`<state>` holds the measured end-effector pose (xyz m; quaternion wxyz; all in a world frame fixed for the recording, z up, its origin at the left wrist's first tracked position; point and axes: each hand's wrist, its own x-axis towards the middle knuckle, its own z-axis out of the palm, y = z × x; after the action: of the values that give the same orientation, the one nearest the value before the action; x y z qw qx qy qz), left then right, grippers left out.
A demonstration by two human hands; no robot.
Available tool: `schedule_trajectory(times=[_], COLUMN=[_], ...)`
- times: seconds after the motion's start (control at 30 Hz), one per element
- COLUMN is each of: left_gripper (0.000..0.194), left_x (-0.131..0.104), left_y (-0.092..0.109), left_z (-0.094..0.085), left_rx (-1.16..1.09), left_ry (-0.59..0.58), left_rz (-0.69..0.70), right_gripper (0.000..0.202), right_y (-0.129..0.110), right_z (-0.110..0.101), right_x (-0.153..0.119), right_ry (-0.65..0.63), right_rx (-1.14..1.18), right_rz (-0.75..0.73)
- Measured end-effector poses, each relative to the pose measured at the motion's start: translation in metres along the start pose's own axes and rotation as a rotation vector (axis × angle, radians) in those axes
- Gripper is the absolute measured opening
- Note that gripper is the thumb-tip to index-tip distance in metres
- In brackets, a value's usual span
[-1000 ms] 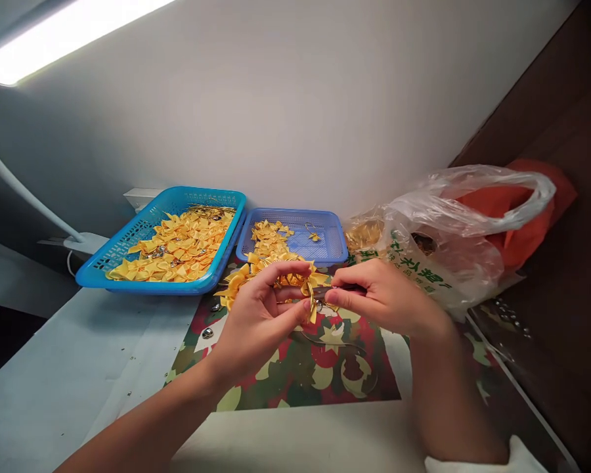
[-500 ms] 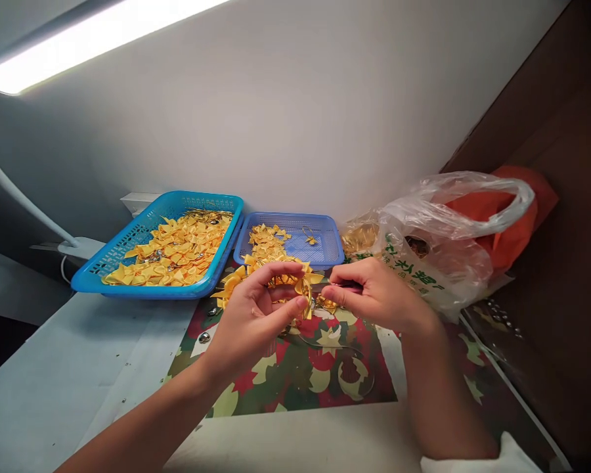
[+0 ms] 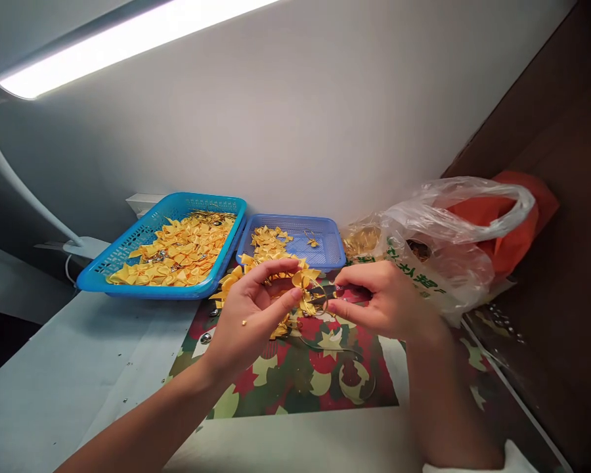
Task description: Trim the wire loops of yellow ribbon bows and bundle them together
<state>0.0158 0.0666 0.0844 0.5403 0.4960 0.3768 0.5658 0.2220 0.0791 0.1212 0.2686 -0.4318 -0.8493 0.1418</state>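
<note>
Green Chinese characters [image 3: 416, 272] stand on the crumpled plastic bag [image 3: 456, 263], right of centre; their wording cannot be read surely.

The bows [image 3: 307, 278] are yellow, the basket [image 3: 142, 290] turquoise, the mat [image 3: 303, 384] camouflage-patterned, the tool [image 3: 328, 290] seemingly black.

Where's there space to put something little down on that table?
Most room: the pale tabletop between the big blue basket and left forearm, with just tiny specks. Also the pale strip between there and the right forearm, nearer than the patterned sheet. Yellow bows crowd the left hand; a plastic bag sits beyond the right hand.
</note>
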Motion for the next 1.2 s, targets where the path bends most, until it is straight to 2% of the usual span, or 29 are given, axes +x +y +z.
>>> schedule_trajectory(times=[0.2, 0.33, 0.43, 0.53, 0.63, 0.73, 0.87, 0.97, 1.07, 1.2], left_gripper=[0.031, 0.035, 0.036, 0.036, 0.035, 0.032, 0.018, 0.01, 0.004, 0.014], left_x=[0.002, 0.004, 0.005, 0.005, 0.004, 0.001, -0.001, -0.002, -0.004, -0.006], left_y=[-0.004, -0.004, -0.004, -0.005, -0.007, -0.009, -0.011, -0.012, -0.014, -0.015], left_z=[-0.002, -0.002, -0.002, -0.001, 0.001, 0.003, 0.007, 0.008, 0.008, 0.006], left_rx=[-0.038, -0.067, -0.095, -0.128, -0.125, -0.101, -0.12, -0.125, -0.116, -0.14], left_ry=[0.03, 0.048, 0.066, 0.083, 0.083, 0.073, 0.032, -0.003, -0.023, -0.025], left_rz=[-0.065, -0.135, -0.19, -0.222, -0.213, -0.189, -0.133, -0.096, -0.111, -0.132], right_gripper=[0.029, 0.03, 0.044, 0.06, 0.056, 0.054, 0.048, 0.044, 0.044, 0.045], right_y=[-0.002, 0.004, 0.012, 0.013, 0.003, -0.006, -0.006, -0.003, -0.004, -0.008], right_z=[0.005, 0.001, -0.002, 0.003, 0.016, 0.029, 0.036, 0.039, 0.042, 0.046], right_x=[0.0, 0.0, 0.0, 0.0, 0.003, 0.008, 0.016, 0.018, 0.019, 0.019], right_ry=[0.03, 0.035, 0.04, 0.135, 0.113, 0.186, 0.282, 0.344, 0.351, 0.351], right_rx=[-0.099, -0.038, 0.1, 0.358, 0.662, 0.802, 0.934, 0.954, 0.919, 0.888], right_rz=[-0.061, -0.067, -0.013, 0.039, 0.013, 0.04, 0.079, 0.102, 0.11, 0.103])
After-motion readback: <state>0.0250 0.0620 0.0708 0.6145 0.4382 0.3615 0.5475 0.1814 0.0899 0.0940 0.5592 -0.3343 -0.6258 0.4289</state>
